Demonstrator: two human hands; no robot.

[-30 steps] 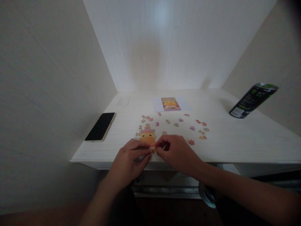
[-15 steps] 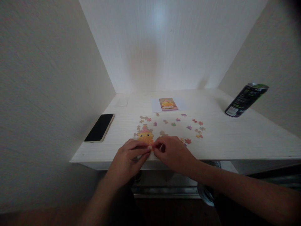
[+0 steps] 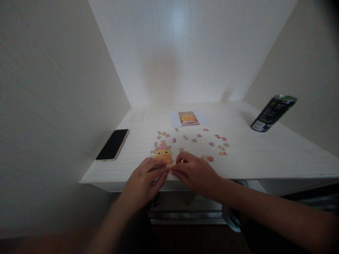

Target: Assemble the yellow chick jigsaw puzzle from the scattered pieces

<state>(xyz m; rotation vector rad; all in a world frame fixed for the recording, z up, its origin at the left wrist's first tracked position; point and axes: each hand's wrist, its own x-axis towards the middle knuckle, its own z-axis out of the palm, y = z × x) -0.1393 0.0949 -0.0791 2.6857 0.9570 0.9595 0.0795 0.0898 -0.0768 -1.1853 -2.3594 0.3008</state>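
A partly joined jigsaw puzzle (image 3: 163, 153) with a yellow face and a pink hat lies near the table's front edge. My left hand (image 3: 145, 177) rests at its lower side, thumb and fingers pinched on a small puzzle piece (image 3: 170, 168). From the right, my right hand (image 3: 194, 173) pinches at the same piece, its fingertips almost touching the left ones. The fingers cover much of the piece and the puzzle's lower edge. Loose puzzle pieces (image 3: 194, 140) are scattered to the right of and beyond the joined part.
A small picture card (image 3: 188, 118) of the same figure lies on white paper farther back. On the left is a black-screened phone (image 3: 112, 144), with a clear packet (image 3: 138, 116) behind it. A dark drink can (image 3: 273, 113) stands at the right. Walls enclose the white table (image 3: 265, 155).
Both hands stay together at the puzzle's lower edge. My right fingertips have shifted slightly downward, and the camera view has moved a little.
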